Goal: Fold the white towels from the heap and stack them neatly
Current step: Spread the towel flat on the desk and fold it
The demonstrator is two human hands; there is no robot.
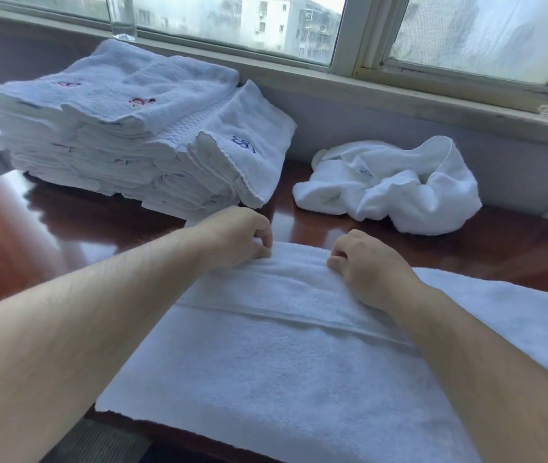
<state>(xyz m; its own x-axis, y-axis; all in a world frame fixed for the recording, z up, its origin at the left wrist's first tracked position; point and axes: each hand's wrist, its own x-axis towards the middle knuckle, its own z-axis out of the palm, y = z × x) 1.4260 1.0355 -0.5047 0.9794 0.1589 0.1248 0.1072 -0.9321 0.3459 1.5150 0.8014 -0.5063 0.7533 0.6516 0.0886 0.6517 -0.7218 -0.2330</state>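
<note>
Since both hands sit on its far edge, the towel (282, 362) in work lies flat on the table (65, 225) right in front of the person, between the hands and the body. Its long axis runs left-right, a bit skewed. The left end stops by the left forearm and the right end runs out of frame. A woven band crosses it along that axis.

Left hand (237, 237): fingers curled, thumb and fingertips pinching the far hem at the far-left corner. Right hand (366, 262): fingers curled under on the same hem, further right. It looks like a pinch on the cloth, but the fingertips are hidden. The hands are close together, both on the left part of that edge.

Likely next move: fold the far edge toward the body, across the short axis. The two grips need to travel level or the hem skews.

The stack (115, 135) of folded towels is far left, just beyond the left hand, so that hand is nearer for placing. The heap (389, 185) of unfolded towels is far right, well apart from the stack. A window (466, 35) runs behind both.
</note>
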